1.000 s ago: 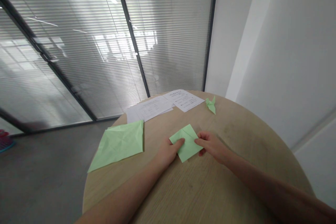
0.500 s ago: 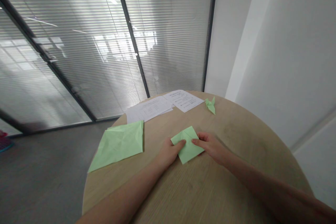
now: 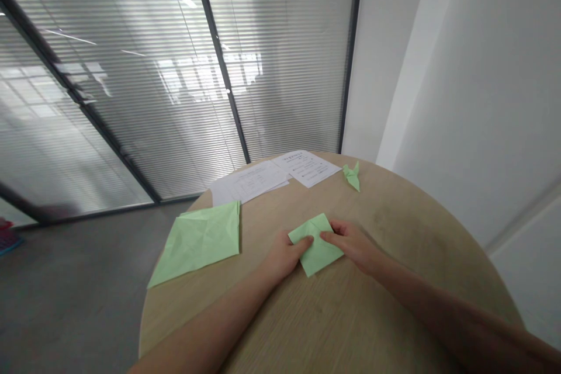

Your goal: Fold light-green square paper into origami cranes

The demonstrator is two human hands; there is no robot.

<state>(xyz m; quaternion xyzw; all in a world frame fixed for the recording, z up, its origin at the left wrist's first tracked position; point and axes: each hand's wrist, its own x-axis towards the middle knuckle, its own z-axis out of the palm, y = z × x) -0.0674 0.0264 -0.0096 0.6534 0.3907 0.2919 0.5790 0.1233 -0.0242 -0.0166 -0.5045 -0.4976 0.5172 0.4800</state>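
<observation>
A small square of folded green paper (image 3: 319, 256) is held between my two hands, just over the tabletop. My left hand (image 3: 284, 254) grips its left side, thumb lying on the upper face and fingers hidden underneath. On the right side, my right hand (image 3: 350, 241) pinches the paper with the thumb on top and the index finger near the upper right edge. A crease line shows on the paper's upper half. Its underside is out of sight.
Larger sheets of green paper (image 3: 201, 239) lie at the table's left edge. White printed sheets (image 3: 254, 180) are spread at the back, and a small folded green paper figure (image 3: 351, 176) sits at the back right. The round wooden table (image 3: 394, 216) stands by a glass partition (image 3: 289, 70).
The folded paper has shifted slightly right and toward me, with my left hand moving along. My right hand has stayed almost still, its lower fingers less visible below the paper.
</observation>
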